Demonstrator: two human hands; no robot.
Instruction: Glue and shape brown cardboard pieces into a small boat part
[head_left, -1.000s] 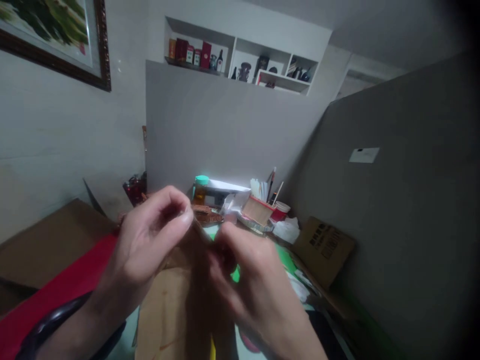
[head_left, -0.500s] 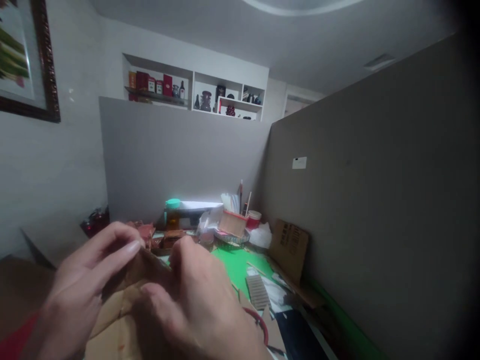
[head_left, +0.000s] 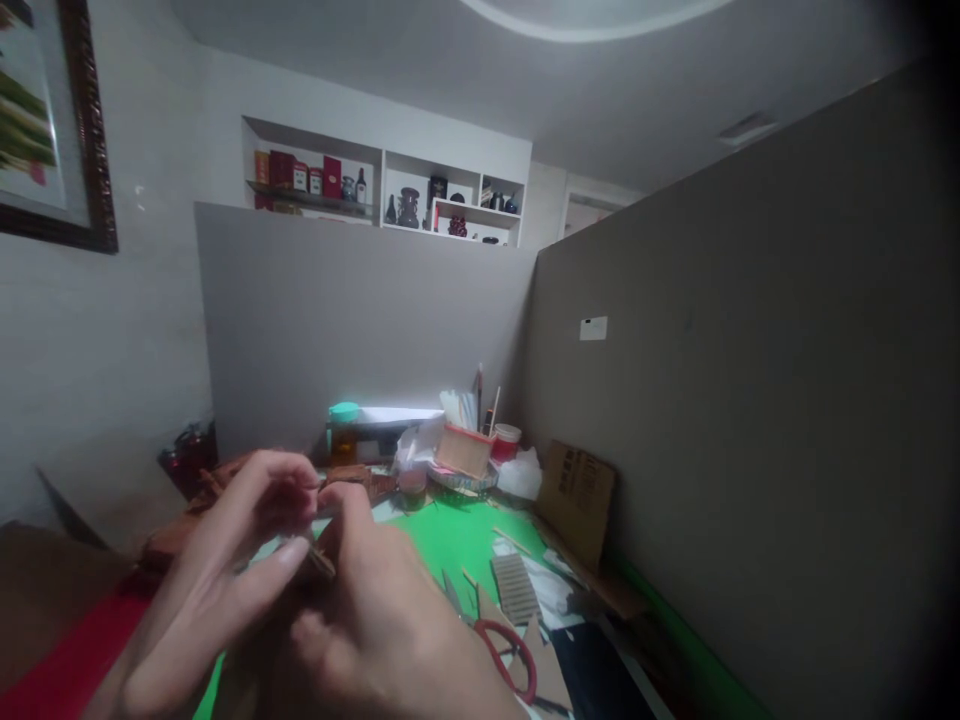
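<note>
A piece of brown cardboard (head_left: pixel 322 562) is held between my two hands, its torn-looking edge showing between the fingers and its lower part in dark shadow. My left hand (head_left: pixel 232 570) is closed on it from the left, thumb laid along the edge. From the right, my right hand (head_left: pixel 397 610) grips the same piece with bent fingers; its fingertips are partly hidden. Beside my right hand, scissors (head_left: pixel 504 650) with red handles lie on cardboard scraps on the green tabletop (head_left: pixel 465 535).
A ribbed cardboard piece (head_left: pixel 516 588) and white paper lie to the right. A folded carton (head_left: pixel 577 500) leans by the grey partition (head_left: pixel 712 400). At the back stand a basket (head_left: pixel 465 482) of supplies, a small cup (head_left: pixel 412 488) and a teal-lidded jar (head_left: pixel 343 430). Brown cardboard constructions (head_left: pixel 352 485) sit behind my hands.
The cardboard has been tilted, so its broad light face no longer shows. My hands have come closer together, and more of the scissors and green surface is in view.
</note>
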